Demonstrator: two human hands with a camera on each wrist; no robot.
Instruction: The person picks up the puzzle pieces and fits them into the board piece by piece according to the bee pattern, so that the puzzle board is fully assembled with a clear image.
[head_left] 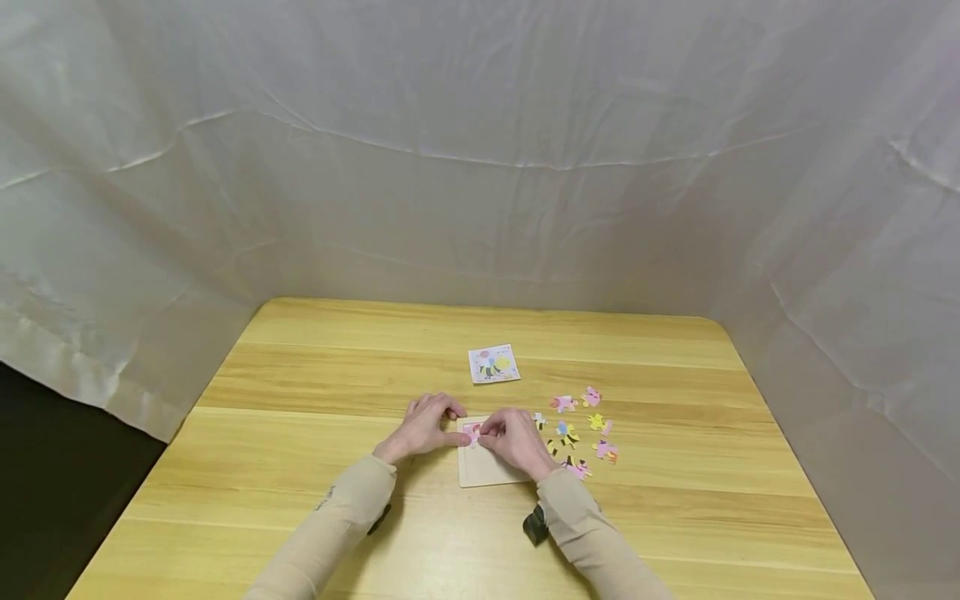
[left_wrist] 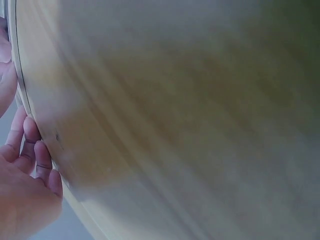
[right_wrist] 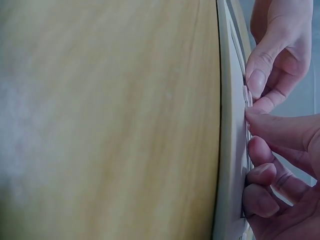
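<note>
A square, pale puzzle tray (head_left: 480,473) lies between the two hands. Pink puzzle pieces (head_left: 472,430) sit in its upper left corner. The left hand (head_left: 422,428) holds that corner, its thumb on the tray near the pieces and a forefinger at the top edge. From the right, the right hand (head_left: 516,442) pinches a small puzzle piece with thumb and forefinger at the tray's surface, and the fingers mostly hide it. In the right wrist view the right hand's curled fingers (right_wrist: 261,202) lie low along the tray (right_wrist: 232,150), close to the left hand (right_wrist: 280,55).
Several loose puzzle pieces (head_left: 567,433), pink, yellow and black, are scattered right of the tray. A picture card (head_left: 494,364) with a bee lies beyond it. The wooden table (head_left: 315,367) has pale curtains (head_left: 480,208) behind it and at both sides.
</note>
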